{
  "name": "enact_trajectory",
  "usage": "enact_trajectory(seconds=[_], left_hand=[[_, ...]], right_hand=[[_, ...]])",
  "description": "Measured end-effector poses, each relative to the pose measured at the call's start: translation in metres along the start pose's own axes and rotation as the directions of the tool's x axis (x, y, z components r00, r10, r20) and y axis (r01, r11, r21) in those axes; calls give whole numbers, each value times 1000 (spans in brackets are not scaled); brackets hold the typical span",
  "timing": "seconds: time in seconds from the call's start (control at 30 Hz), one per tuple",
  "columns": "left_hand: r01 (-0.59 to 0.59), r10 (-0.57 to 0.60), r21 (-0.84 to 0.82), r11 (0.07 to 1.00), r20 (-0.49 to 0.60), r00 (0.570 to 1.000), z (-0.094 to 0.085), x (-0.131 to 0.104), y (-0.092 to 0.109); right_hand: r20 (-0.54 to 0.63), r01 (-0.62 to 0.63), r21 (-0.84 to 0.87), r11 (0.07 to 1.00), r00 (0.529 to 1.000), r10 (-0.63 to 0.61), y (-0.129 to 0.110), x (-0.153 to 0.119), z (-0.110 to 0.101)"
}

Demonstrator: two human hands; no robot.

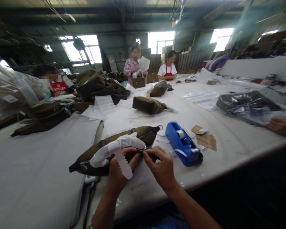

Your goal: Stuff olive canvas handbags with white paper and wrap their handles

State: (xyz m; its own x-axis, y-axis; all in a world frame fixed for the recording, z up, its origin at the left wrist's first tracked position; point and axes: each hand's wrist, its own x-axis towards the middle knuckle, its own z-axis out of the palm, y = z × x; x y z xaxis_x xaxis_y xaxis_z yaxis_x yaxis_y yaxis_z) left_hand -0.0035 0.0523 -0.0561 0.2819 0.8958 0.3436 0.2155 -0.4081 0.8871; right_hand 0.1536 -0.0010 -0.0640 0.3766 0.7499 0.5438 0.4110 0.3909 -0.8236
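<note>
An olive-green handbag (143, 133) with dark ends lies on the table before me. Its handle is wrapped in white paper (101, 156), and a pale strip with a wavy edge (124, 165) hangs from the wrapping. My left hand (118, 171) is closed at the bag's near side, thumb and fingers pinching at a small dark metal clasp (143, 149). From the right, my right hand (160, 167) pinches at the same clasp with thumb and forefinger. The fingers hide most of the clasp, so its exact form does not show.
Right of the bag stands a blue tape dispenser (181, 144), with brown paper tags (206, 140) beyond it. More olive bags (149, 105) and white paper sheets (104, 105) lie farther back. At far right, another person's hand (281, 127) touches a plastic-wrapped bag (249, 103). Several co-workers surround the table.
</note>
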Motion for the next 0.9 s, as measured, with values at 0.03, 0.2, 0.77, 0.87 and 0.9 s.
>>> enact_trajectory(seconds=[0.03,0.2,0.77,0.87,0.9], left_hand=[[-3,3,-4,1000,-2,1000,0,0,0],[-7,7,-2,1000,-14,1000,0,0,0],[-34,34,19,999,-14,999,0,0,-3],[-28,29,19,999,-9,1000,0,0,-2],[-23,23,15,1000,-5,1000,0,0,-2]], right_hand=[[1,0,4,1000,1000,0,-1,0,0],[-1,24,-10,1000,1000,-24,-3,0,-2],[-26,15,-26,1000,1000,-15,-4,0,0],[-25,23,-46,999,999,-25,-3,0,1],[-26,30,-55,998,999,-32,-3,0,1]])
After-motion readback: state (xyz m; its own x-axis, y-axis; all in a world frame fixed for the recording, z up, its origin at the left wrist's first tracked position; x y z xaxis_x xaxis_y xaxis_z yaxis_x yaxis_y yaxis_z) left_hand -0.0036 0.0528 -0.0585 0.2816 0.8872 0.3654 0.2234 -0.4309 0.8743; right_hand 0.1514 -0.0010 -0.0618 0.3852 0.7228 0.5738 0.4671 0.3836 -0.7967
